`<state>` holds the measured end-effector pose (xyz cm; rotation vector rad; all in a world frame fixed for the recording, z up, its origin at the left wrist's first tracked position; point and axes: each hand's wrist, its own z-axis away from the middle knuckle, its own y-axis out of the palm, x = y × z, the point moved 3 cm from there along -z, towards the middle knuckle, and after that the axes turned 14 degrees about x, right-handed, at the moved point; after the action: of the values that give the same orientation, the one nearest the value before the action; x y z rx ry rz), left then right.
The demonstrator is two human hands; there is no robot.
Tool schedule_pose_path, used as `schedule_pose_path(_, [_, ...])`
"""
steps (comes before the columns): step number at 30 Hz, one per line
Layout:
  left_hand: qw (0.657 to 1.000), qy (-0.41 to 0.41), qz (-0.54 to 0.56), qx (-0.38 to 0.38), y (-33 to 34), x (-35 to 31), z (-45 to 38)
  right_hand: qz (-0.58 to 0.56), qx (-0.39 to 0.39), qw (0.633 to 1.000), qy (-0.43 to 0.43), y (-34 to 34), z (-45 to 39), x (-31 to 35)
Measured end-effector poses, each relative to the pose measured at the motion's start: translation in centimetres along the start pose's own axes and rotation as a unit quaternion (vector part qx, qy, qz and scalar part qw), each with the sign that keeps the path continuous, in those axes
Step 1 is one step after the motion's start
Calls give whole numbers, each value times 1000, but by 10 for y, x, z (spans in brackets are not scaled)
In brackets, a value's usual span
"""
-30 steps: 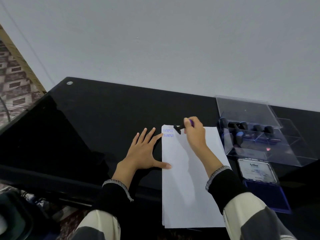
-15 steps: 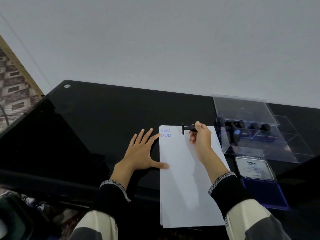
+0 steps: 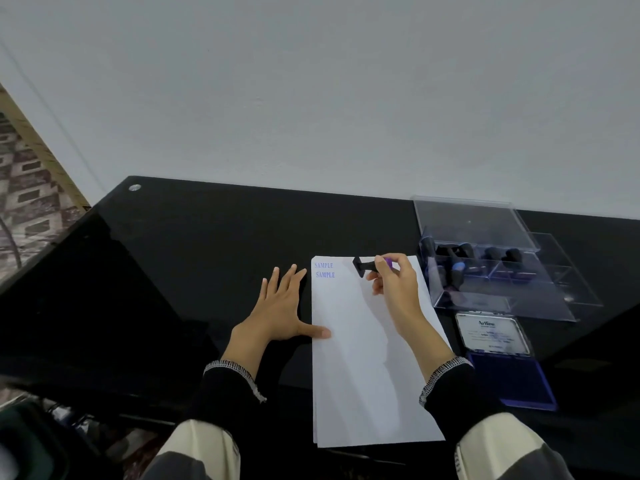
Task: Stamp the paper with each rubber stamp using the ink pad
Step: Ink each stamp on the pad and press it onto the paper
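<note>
Right hand (image 3: 393, 284) pinches the rubber stamp (image 3: 367, 266) over the paper's (image 3: 367, 358) far edge, handle lying roughly level, stamping face pointing left, seemingly just off the sheet. Left hand (image 3: 277, 311) lies flat, fingers spread, thumb on the paper's left edge.

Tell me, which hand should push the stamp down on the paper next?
The right hand: it already holds the stamp above the paper. The left hand lies flat, thumb pinning the paper's edge.
</note>
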<state>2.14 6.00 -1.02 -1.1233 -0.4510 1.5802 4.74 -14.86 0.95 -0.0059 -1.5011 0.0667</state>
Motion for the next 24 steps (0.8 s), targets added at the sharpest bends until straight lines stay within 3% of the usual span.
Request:
schedule_pose_path(6, [996,36,84,11,-4,-34,12,4,-20,998,-54,-24,17,22])
schedule_pose_path(12, [966,137,196,-94,23,-111,4,-27,-100,990,-100,-88,44,45])
schedule_pose_path(18, [957,166,135,-195,65,-163,-5,-8,-143,987,-69,-165,67,41])
schedule_pose_path(24, [959,178,80,-204,85,-164,-13,80,-132,987,-44,-187,63,29])
